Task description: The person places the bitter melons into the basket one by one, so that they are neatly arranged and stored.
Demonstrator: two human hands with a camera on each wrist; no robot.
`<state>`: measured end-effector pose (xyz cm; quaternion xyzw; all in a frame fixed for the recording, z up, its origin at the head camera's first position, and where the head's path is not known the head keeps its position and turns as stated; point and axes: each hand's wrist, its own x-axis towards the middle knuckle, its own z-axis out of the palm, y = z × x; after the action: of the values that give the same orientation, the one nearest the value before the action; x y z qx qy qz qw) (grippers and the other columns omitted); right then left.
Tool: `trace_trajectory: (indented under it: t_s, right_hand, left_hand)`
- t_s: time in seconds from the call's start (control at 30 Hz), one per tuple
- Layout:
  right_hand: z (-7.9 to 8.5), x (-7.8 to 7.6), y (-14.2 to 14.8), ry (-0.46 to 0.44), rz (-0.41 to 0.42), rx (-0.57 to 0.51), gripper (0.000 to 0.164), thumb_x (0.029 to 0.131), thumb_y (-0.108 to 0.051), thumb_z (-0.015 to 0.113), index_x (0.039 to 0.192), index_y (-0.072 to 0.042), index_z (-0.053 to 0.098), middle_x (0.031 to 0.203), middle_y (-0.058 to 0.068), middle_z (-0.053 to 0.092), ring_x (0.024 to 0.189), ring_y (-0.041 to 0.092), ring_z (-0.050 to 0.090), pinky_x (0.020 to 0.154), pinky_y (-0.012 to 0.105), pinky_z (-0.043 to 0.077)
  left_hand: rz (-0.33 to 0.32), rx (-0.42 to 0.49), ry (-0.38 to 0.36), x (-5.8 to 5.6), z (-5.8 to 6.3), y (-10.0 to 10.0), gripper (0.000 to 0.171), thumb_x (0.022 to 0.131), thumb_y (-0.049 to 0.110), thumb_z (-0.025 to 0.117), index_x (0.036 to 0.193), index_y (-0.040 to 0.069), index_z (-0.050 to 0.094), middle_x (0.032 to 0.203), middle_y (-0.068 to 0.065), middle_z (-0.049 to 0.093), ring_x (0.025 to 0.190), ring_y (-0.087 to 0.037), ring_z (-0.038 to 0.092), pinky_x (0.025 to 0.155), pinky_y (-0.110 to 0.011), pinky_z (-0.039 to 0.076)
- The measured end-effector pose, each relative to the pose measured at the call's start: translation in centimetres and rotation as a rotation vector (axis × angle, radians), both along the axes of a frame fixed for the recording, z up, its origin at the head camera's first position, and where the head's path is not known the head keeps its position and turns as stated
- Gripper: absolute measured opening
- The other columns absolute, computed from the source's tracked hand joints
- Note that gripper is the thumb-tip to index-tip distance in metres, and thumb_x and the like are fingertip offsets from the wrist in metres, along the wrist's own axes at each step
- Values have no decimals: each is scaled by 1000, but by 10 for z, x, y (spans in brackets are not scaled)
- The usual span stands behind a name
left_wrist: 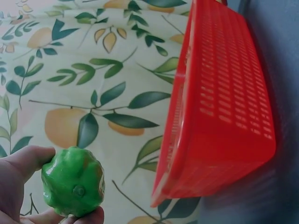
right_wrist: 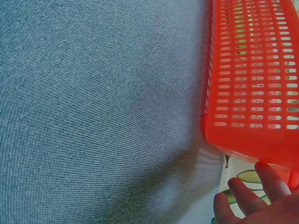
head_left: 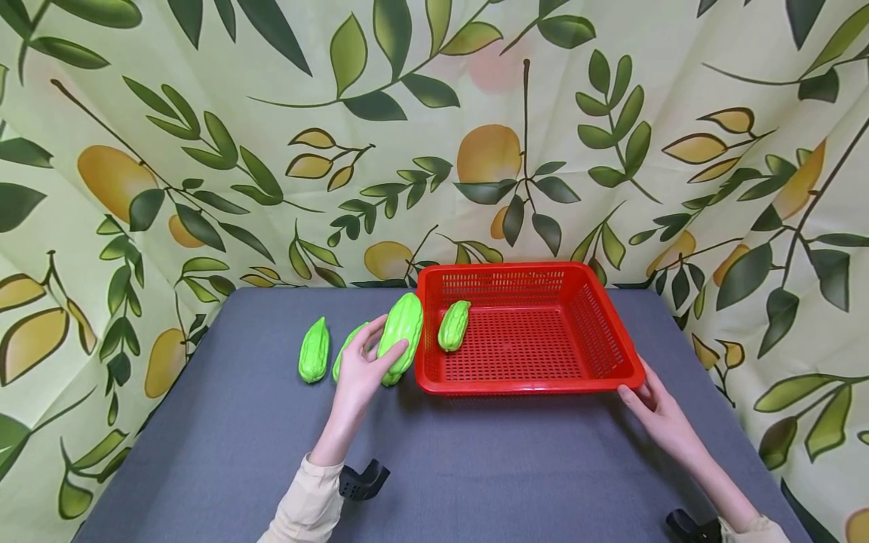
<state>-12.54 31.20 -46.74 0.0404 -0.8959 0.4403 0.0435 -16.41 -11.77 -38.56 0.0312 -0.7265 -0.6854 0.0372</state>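
A lumpy, ridged green bitter melon (head_left: 402, 332) is held between the thumb and fingers of my left hand (head_left: 363, 362), beside the red basket's left wall. In the left wrist view the bitter melon (left_wrist: 74, 182) shows its blunt end. My right hand (head_left: 655, 411) holds the near right corner of the red plastic basket (head_left: 523, 387), thumb at the front and fingers at the side. The right wrist view shows spread fingers (right_wrist: 271, 184) against the basket's end. Inside the basket, near its left wall, lies another bitter melon (head_left: 454, 326).
One bitter melon (head_left: 314, 351) lies on the grey tabletop (head_left: 475, 467) left of my left hand. Another bitter melon (head_left: 337, 367) is partly hidden behind that hand. A leaf-and-fruit patterned cloth (head_left: 421, 211) hangs behind and beside the table.
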Motion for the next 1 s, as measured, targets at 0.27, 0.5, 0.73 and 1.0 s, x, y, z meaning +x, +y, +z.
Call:
trace_trajectory:
  t_s: [0.27,0.5,0.73,1.0]
  right_hand:
    - [-1,0,-1,14,6,-15,72,96,-17,55,153,-9,12,135,36,44,99,-33,38,76,-3,33]
    - [0,-1,1,-20,-8,21,74,96,-23,55,153,-11,10,137,32,44,98,-34,34,75,0,35]
    - [0,-1,1,-12,-4,4,74,96,-21,55,153,-11,10,138,33,43,99,-34,34,76,-2,33]
    - [0,0,0,-46,-6,-38,75,96,-21,54,154,-13,7,139,34,40,97,-36,32,91,71,33]
  left_hand:
    - [3,-20,4,-5,4,2,55,83,13,72,134,9,51,136,-14,53,124,-31,54,91,-28,51]
    - [0,-30,-6,-11,9,5,54,84,16,72,134,11,53,135,-13,54,118,-31,59,85,-24,51]
    - [0,-24,-6,-19,16,11,53,84,17,72,133,12,54,134,-12,56,117,-30,59,83,-26,51]
    - [-34,-9,10,-27,20,19,53,84,18,72,133,11,53,134,-11,55,119,-30,58,87,-30,52]
